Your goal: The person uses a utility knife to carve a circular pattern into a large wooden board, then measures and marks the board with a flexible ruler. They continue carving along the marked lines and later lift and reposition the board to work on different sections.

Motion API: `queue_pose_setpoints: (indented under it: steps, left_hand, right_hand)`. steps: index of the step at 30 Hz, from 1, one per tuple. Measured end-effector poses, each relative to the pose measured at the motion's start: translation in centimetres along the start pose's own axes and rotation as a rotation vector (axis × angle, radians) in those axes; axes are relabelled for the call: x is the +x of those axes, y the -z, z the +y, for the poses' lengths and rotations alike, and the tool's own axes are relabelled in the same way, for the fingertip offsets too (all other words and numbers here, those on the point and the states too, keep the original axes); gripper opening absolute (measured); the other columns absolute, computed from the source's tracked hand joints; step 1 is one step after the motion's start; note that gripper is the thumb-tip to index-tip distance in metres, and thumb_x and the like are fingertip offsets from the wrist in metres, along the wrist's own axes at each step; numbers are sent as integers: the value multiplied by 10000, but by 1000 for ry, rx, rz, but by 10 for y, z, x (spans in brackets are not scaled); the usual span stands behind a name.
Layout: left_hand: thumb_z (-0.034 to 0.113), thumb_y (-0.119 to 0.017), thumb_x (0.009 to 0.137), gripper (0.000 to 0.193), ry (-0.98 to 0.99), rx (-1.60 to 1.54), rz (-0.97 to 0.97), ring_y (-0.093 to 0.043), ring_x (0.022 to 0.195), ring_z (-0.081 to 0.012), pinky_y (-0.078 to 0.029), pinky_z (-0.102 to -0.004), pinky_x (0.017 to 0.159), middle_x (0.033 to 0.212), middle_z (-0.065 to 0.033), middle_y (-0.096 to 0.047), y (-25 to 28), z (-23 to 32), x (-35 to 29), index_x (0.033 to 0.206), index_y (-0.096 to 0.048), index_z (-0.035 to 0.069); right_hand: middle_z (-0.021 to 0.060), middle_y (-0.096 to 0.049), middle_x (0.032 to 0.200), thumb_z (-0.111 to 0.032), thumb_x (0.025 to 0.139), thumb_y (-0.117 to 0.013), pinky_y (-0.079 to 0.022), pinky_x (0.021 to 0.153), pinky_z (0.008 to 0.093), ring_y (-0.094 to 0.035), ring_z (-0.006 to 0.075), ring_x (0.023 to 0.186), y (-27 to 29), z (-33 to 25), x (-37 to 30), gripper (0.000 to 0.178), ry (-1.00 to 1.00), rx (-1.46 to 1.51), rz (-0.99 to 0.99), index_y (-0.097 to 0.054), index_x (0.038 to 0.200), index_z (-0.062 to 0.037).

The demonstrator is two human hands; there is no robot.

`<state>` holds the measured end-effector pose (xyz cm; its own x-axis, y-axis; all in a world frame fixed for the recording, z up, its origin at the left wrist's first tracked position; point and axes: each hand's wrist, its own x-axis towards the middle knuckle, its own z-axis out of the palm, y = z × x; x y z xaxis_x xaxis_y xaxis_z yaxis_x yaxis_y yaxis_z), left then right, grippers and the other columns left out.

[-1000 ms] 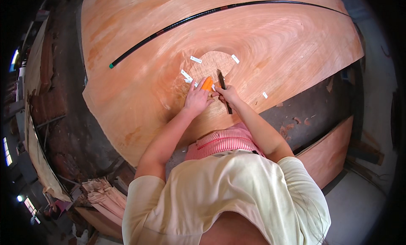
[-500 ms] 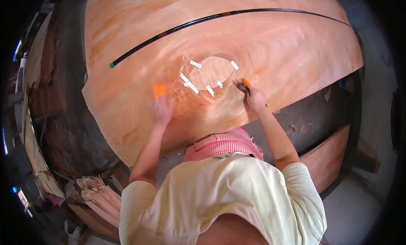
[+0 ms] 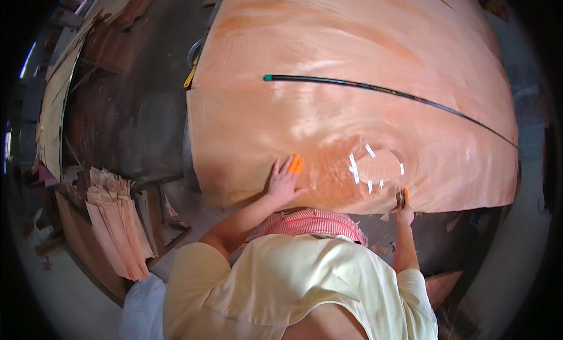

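My left hand (image 3: 282,186) lies spread on a large thin wood veneer sheet (image 3: 252,129), a small flat orange piece (image 3: 297,163) at its fingertips. My right hand (image 3: 404,212) is closed around a small tool (image 3: 404,196) with dark and orange parts at the sheet's near edge; its exact kind is unclear. Just beyond the tool, an oval patch (image 3: 379,166) shows in the veneer. Several short white tape strips, such as the longer strip (image 3: 353,167), lie around its outline. Left of the patch, the veneer looks rough and rippled.
A long thin black rod (image 3: 363,88) with a green end lies across the sheet. Near the sheet's left edge is a yellow-handled tool (image 3: 190,76). Stacked veneer strips (image 3: 117,223) stand at lower left. Scraps (image 3: 384,247) lie beneath the near edge.
My view has shifted left, so the sheet, patch and rod appear farther right and lower. My left hand, blurred before, now rests on the veneer. The right hand still grips the tool, nearer the sheet's edge.
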<state>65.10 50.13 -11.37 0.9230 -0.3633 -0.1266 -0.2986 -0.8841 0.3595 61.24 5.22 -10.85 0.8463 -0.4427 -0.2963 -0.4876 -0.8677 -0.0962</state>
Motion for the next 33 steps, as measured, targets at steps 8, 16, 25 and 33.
queue_pose_setpoints:
  steps: [8,16,25,33]
  left_hand:
    - [311,-578,767,617,-3,-75,339,-399,1165,-298,-304,-439,971,1284,-165,-393,57,-80,83,1279,-369,37]
    - [148,-501,767,377,73,258,119,-470,1073,-264,-390,-395,874,1100,-141,-519,54,-135,179,1128,-512,42]
    - [247,-547,755,213,41,2,2,-603,731,-315,-473,-433,632,798,-167,-612,64,-139,35,832,-606,58]
    - [358,-593,753,288,25,-313,-165,-595,731,-337,-471,-428,645,766,-155,-615,59,-154,-157,866,-612,94]
  right_hand:
    - [19,-449,617,-24,840,-443,-404,429,269,-446,108,469,-54,8,-86,328,-88,718,-62,-500,1155,-91]
    - [31,-572,807,29,821,-443,-436,626,251,-523,104,686,-125,-12,-211,363,-23,697,-289,-516,1168,-51]
    - [19,-509,703,20,844,-437,-437,596,242,-517,94,603,-116,-93,-222,317,77,971,-286,-529,1138,-57]
    - [2,-460,697,66,813,-411,-404,570,218,-512,95,615,-172,-162,-283,365,173,1006,-276,-516,1142,-54]
